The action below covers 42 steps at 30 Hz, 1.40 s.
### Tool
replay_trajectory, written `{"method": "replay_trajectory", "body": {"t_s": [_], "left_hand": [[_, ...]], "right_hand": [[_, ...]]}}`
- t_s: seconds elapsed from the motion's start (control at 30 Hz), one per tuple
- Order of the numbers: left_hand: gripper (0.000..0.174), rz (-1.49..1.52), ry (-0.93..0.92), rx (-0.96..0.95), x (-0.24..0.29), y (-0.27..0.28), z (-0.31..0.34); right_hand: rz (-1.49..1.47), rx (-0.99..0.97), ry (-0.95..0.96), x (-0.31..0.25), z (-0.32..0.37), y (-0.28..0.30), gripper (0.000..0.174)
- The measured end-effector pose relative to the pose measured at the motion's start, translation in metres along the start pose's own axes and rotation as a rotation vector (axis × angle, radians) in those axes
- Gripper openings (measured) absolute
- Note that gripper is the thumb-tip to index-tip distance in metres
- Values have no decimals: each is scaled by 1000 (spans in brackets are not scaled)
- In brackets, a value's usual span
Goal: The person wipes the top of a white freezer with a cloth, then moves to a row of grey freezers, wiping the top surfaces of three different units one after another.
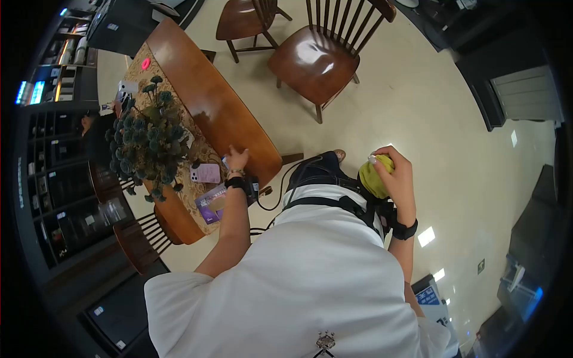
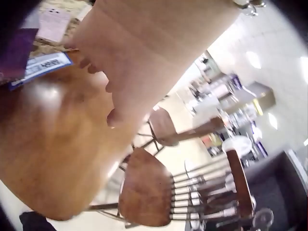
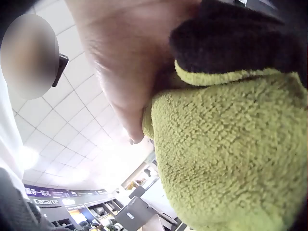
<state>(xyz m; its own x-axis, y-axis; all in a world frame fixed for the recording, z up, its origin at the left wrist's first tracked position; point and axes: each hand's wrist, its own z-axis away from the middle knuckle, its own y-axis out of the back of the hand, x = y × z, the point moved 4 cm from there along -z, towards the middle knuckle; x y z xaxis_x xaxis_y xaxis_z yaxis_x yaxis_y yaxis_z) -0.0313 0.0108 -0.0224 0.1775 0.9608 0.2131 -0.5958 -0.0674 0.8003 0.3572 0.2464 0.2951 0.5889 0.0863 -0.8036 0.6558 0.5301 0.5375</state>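
My right hand (image 1: pixel 401 177) grips a yellow-green cloth (image 1: pixel 371 180) beside my hip, thumb laid over it. In the right wrist view the fuzzy cloth (image 3: pixel 231 149) hangs in folds, with a dark brown patch along its top. My left hand (image 1: pixel 237 160) reaches over the wooden table (image 1: pixel 203 95) near its corner, fingers loosely extended and holding nothing visible. Close by on the patterned runner lie a pink phone (image 1: pixel 208 173) and a purple box (image 1: pixel 209 206). A blue-edged card (image 2: pixel 45 67) lies by the left fingers in the left wrist view.
A dark green artificial plant (image 1: pixel 149 137) stands on the table, a pink ring (image 1: pixel 145 64) beyond it. Wooden chairs (image 1: pixel 316 62) stand past the table's right side, another chair (image 1: pixel 140 241) on the left. A person in black (image 1: pixel 98 134) is across the table. A cable (image 1: pixel 286 185) runs near my waist.
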Motion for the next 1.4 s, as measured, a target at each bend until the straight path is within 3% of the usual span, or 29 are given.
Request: {"method": "replay_trajectory", "body": {"t_s": [0.07, 0.1, 0.13, 0.2, 0.27, 0.3, 0.43, 0.53, 0.63, 0.77, 0.83, 0.9, 1.0, 1.07, 1.1, 1.13, 1.2, 1.3, 1.4], "left_hand": [[74, -149, -175, 49, 67, 24, 51], [69, -245, -262, 144, 84, 80, 64], [69, -237, -279, 136, 103, 66, 73], [60, -93, -730, -278, 163, 8, 106], [54, -86, -996, -439, 237, 1, 171], [57, -138, -1160, -499, 262, -7, 200], [72, -85, -1557, -919, 376, -20, 332], [67, -246, -1815, -1015, 432, -63, 413], [55, -270, -1989, -1164, 476, -125, 462], [37, -331, -2240, -1402, 484, -163, 551], [34, -580, -2219, -1488, 475, -193, 601], [30, -616, -2282, -1623, 467, -214, 641], [24, -781, -2519, -1658, 446, -227, 706], [19, -787, -2682, -1687, 434, -231, 736], [19, -799, -2705, -1727, 429, -234, 748], [19, -791, -2707, -1805, 455, -239, 745], [18, -854, -2749, -1858, 447, -247, 767], [19, -919, -2795, -1918, 430, -264, 795], [23, -1052, -2754, -1945, 432, -294, 825]], "right_hand": [[-8, 0, 86, -7, -5, 2, 25], [-106, 4, 130, -9, -10, -17, 25], [-78, 14, 136, -6, -6, -5, 27], [4, 66, 101, 2, 11, 28, 29], [40, 149, 201, 12, 21, 53, 34], [51, 208, 162, 21, 28, 63, 34], [-41, 367, 82, 68, 48, 111, 42], [-163, 538, 127, 110, 81, 152, 37], [-235, 638, -107, 159, 101, 189, 36], [-246, 972, -225, 174, 180, 205, 37], [-214, 1129, -270, 197, 224, 209, 40], [-204, 1253, -382, 209, 256, 210, 45], [-260, 1481, -508, 210, 311, 201, 50], [-572, 1555, -608, 210, 334, 187, 54], [-535, 1618, -586, 216, 342, 175, 56], [-527, 1651, -690, 214, 319, 185, 51], [-523, 1722, -769, 224, 330, 171, 47], [-511, 1857, -846, 252, 350, 149, 26], [-586, 1891, -952, 269, 360, 167, 24]]}}
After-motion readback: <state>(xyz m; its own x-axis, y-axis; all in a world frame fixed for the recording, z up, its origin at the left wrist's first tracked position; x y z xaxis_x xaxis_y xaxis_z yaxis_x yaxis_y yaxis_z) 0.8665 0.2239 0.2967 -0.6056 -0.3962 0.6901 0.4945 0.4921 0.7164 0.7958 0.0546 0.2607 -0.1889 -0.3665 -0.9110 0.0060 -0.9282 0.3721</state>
